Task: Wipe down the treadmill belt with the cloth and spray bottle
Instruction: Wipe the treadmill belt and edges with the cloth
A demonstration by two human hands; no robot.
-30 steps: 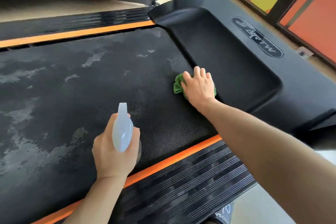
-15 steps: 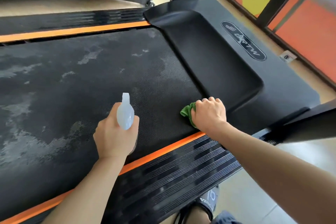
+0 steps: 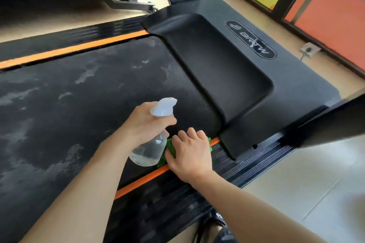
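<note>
Change: the right hand (image 3: 190, 156) has dragged the cloth (image 3: 170, 149) from mid-belt, by the motor cover (image 3: 227, 73), back to the near orange strip (image 3: 150, 178); the left hand (image 3: 146, 124) has swung the bottle (image 3: 151, 150) in until it sits just beside the cloth.
Meaning: one stroke across the belt (image 3: 79, 116) looks finished at its near edge. The band next to the cover shows darker and evener; pale smears remain over the belt further from the cover, so most of the wiping seems still to come, probably with fresh spray there.
Cloth place: on the belt's near edge at the strip, close to the cover's near corner, mostly hidden under the hand; green shows on both sides of the hand.
Cloth axis: bunched, no clear long axis that I can tell.
Bottle place: held above the belt, on the side of the cloth away from the cover, its clear body next to the right hand's thumb.
Bottle axis: tilted, base low toward the strip, white spray head (image 3: 164, 107) high and further from the strip.
Bottle aim: nozzle points toward the cover and slightly up, not down at the smears.
Right grip: palm down, fingers bent over the cloth, pressing it to the belt.
Left grip: fingers wrapped round the bottle's neck below the spray head; trigger finger hidden.
</note>
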